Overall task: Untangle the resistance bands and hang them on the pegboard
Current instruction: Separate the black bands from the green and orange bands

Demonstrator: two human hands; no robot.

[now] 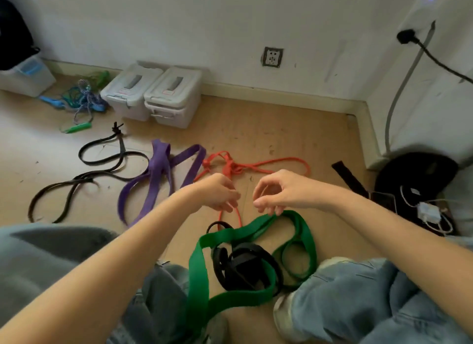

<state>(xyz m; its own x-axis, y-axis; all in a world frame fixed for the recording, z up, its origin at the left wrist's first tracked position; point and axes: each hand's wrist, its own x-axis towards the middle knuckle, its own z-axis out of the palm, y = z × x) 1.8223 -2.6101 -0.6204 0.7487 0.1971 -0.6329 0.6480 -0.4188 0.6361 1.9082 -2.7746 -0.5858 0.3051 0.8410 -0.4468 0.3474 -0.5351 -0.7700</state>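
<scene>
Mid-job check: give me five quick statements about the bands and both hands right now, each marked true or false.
1. The left hand pinches the red band. True.
2. The right hand is flat on the floor. False: it is raised, fingers curled on the green band.
3. The purple band lies on the floor, left of the red one. True.
4. A black band lies tangled with the green band. True.
5. Bands already hang on a pegboard. False: no pegboard is in view; all bands are low.
</scene>
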